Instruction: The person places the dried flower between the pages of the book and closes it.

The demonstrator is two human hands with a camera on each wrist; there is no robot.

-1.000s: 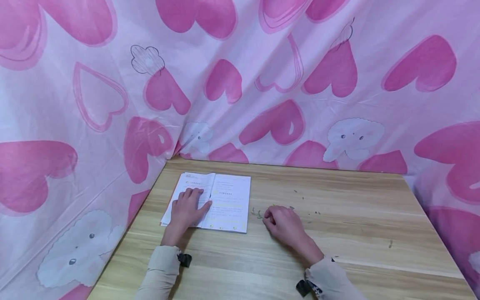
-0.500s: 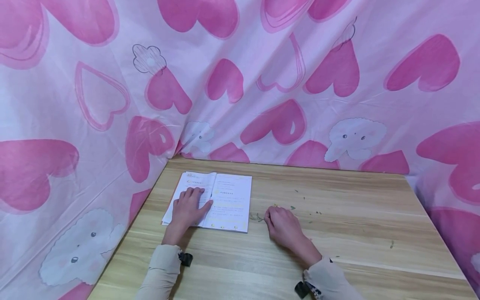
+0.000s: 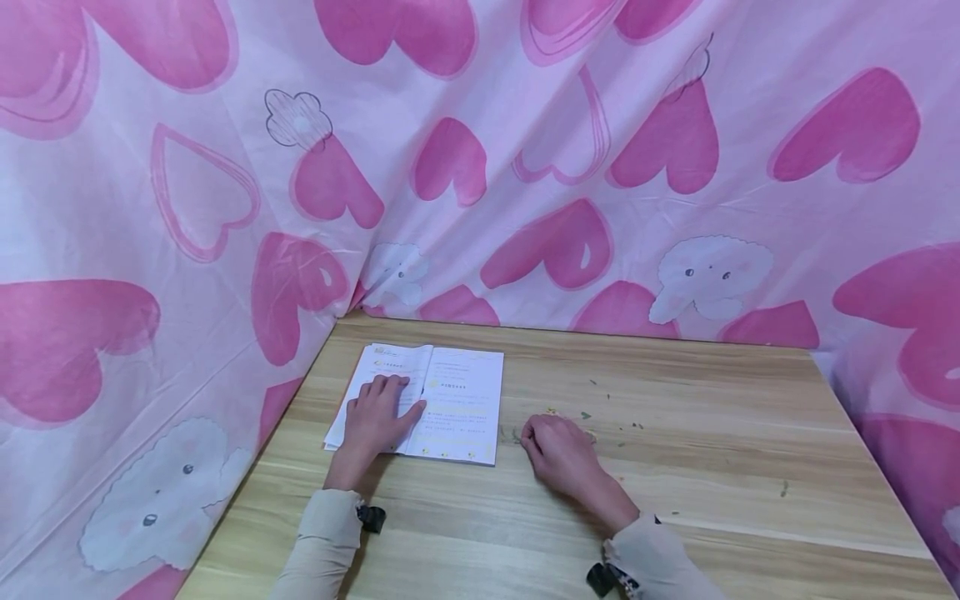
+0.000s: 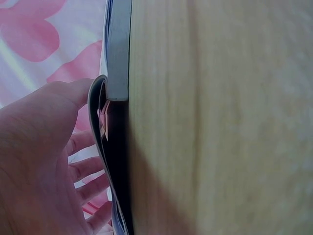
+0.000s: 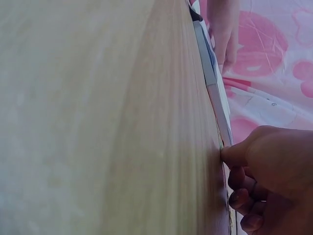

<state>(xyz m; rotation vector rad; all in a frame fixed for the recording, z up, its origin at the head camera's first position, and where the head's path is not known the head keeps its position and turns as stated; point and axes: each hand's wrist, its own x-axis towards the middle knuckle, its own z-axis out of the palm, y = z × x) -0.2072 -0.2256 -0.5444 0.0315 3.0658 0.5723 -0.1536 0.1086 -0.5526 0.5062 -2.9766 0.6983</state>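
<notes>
I see my left hand (image 3: pixel 375 419) lying flat on the open booklet (image 3: pixel 457 404), fingers spread over its left page, holding it down on the tabletop (image 3: pixel 675 467). My right hand (image 3: pixel 558 450) rests just to the right of the booklet with fingers curled, the fingertips pressing a small green sprig (image 3: pixel 512 434) on the wood. Whether it really pinches the sprig, I cannot tell. More green bits (image 3: pixel 585 415) lie farther right of the booklet.

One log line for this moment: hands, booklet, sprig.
left hand: flat on open booklet | right hand: fingers curled at green sprig, grip unclear | surface: wooden table
</notes>
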